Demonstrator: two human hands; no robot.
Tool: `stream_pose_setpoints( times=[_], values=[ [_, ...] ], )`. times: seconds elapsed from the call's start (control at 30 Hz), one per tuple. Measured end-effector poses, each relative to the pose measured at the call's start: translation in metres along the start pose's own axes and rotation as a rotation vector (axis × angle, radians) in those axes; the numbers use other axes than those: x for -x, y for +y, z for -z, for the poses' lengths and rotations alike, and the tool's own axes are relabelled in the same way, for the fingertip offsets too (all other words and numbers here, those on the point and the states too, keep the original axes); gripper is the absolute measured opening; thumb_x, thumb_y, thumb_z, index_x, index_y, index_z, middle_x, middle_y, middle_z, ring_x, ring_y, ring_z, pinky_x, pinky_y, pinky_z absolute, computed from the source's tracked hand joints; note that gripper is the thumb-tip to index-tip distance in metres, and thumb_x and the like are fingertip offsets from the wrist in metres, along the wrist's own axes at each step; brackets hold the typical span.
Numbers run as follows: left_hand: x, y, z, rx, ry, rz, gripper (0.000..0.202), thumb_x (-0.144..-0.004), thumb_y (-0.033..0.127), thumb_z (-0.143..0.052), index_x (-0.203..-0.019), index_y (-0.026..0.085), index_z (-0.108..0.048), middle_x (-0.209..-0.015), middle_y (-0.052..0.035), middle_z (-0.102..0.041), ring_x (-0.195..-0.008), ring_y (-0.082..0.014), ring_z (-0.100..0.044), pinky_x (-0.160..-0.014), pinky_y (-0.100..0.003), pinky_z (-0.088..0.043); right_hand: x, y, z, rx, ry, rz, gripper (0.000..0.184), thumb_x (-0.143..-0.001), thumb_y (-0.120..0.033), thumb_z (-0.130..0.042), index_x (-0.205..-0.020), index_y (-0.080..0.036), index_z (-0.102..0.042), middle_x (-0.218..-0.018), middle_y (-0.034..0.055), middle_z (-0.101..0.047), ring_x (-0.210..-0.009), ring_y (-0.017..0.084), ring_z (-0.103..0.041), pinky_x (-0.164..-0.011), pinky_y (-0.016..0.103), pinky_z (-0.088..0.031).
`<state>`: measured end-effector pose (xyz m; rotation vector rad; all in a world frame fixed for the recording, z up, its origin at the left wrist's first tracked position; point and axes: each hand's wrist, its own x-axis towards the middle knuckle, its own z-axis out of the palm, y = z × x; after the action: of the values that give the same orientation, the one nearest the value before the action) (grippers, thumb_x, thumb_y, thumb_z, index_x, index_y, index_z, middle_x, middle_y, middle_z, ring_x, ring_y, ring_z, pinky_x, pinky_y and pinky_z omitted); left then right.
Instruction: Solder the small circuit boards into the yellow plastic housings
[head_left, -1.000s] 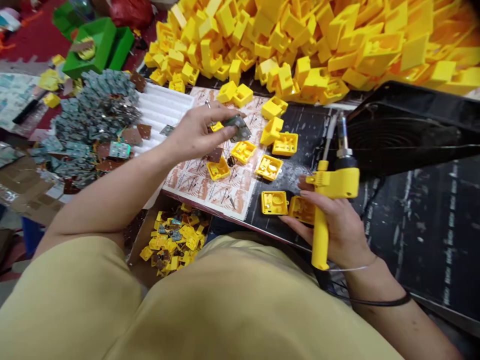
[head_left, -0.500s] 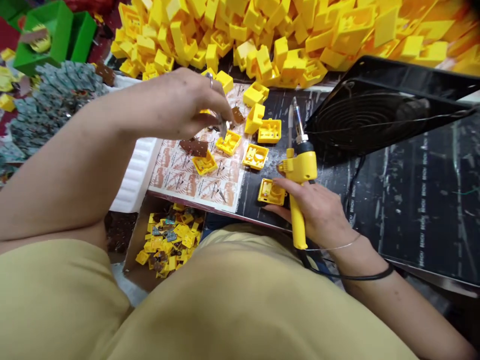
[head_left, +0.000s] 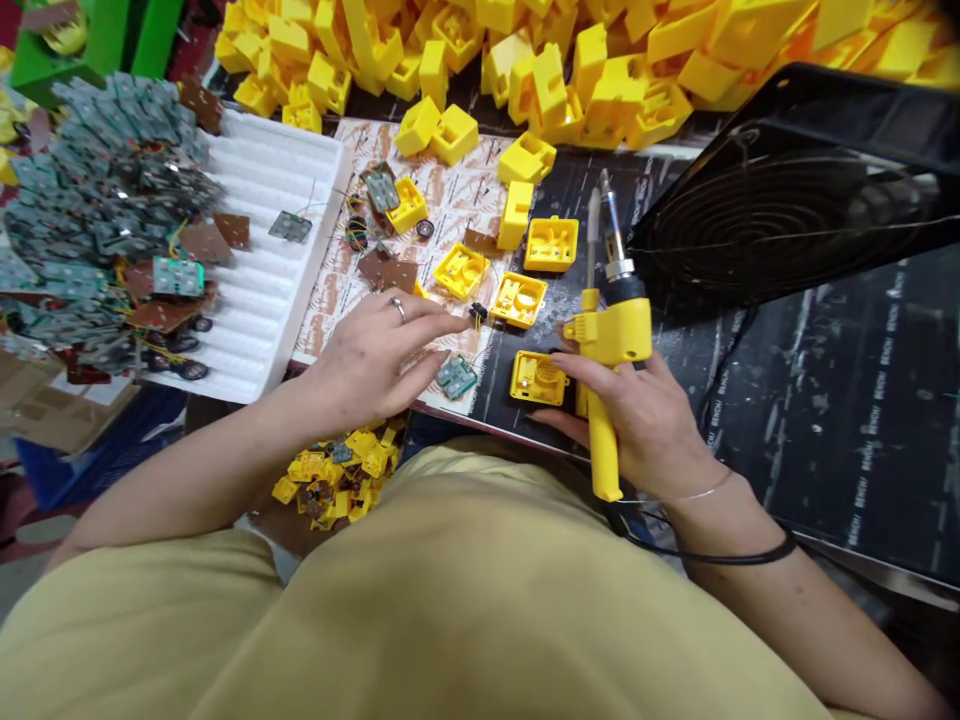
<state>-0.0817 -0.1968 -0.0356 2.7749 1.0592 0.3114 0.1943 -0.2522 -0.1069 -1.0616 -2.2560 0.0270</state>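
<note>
My right hand [head_left: 649, 425] is closed round the grip of a yellow soldering gun [head_left: 611, 335], whose metal tip points away from me. Its fingertips also rest against an open yellow housing [head_left: 537, 378] on the black mat. My left hand [head_left: 371, 355] lies low over the printed sheet [head_left: 450, 205] with its fingers stretched out. The index fingertip touches a small black part [head_left: 478, 313], and a small green circuit board [head_left: 457, 377] lies just by the thumb. Three more open yellow housings [head_left: 517, 298] sit beyond the fingers.
A big heap of yellow housings [head_left: 570, 50] fills the back. A black fan [head_left: 780, 220] stands at the right. A white ribbed tray [head_left: 262, 270] and a pile of circuit boards [head_left: 97, 200] lie left, green bins [head_left: 112, 40] behind. A box of yellow parts [head_left: 337, 475] sits below the edge.
My left hand came down from above the sheet to its near edge and its fingers spread out; the green board now lies on the sheet. The right hand keeps the soldering gun.
</note>
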Motion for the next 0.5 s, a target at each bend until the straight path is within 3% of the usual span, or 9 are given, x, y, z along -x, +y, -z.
stream_pose_setpoints(
  times=[0.1, 0.2, 0.33, 0.5],
  values=[
    [-0.002, 0.007, -0.01, -0.036, 0.003, 0.079, 0.035, -0.094, 0.044, -0.05, -0.111, 0.02, -0.069, -0.1, -0.0082, -0.072, -0.091, -0.0249, -0.064, -0.08, -0.04, -0.048, 0.001, -0.001, 0.003, -0.016, -0.007, -0.017, 0.057, -0.086, -0.034, -0.071, -0.134, -0.019, -0.044, -0.089, 0.0029, -0.066, -0.082, 0.02, -0.066, -0.097, 0.043, -0.05],
    [-0.005, 0.018, -0.028, -0.131, 0.045, 0.085, 0.041, -0.09, 0.049, -0.055, -0.109, 0.016, -0.069, -0.098, -0.0112, -0.071, -0.092, -0.0289, -0.062, -0.076, -0.042, -0.044, 0.003, -0.001, 0.005, -0.057, -0.022, -0.028, 0.058, -0.086, -0.032, -0.071, -0.136, -0.018, -0.043, -0.091, 0.0034, -0.066, -0.083, 0.02, -0.066, -0.098, 0.044, -0.05],
    [-0.01, 0.023, -0.046, -0.111, 0.16, 0.082, 0.023, -0.091, 0.036, -0.059, -0.091, 0.016, -0.07, -0.098, -0.0089, -0.073, -0.09, -0.026, -0.063, -0.075, -0.04, -0.044, 0.006, -0.002, 0.007, -0.112, -0.03, -0.072, 0.058, -0.086, -0.03, -0.071, -0.137, -0.022, -0.043, -0.094, 0.0031, -0.067, -0.088, 0.021, -0.067, -0.1, 0.047, -0.049],
    [-0.009, 0.014, -0.046, 0.224, 0.26, 0.014, 0.012, -0.092, 0.02, -0.059, -0.085, 0.022, -0.068, -0.091, -0.001, -0.076, -0.093, -0.0174, -0.067, -0.085, -0.036, -0.049, 0.001, -0.01, 0.001, -0.103, 0.002, -0.026, 0.047, -0.089, -0.019, -0.064, -0.133, -0.02, -0.046, -0.099, 0.0034, -0.07, -0.091, 0.018, -0.068, -0.103, 0.047, -0.05]
  ],
)
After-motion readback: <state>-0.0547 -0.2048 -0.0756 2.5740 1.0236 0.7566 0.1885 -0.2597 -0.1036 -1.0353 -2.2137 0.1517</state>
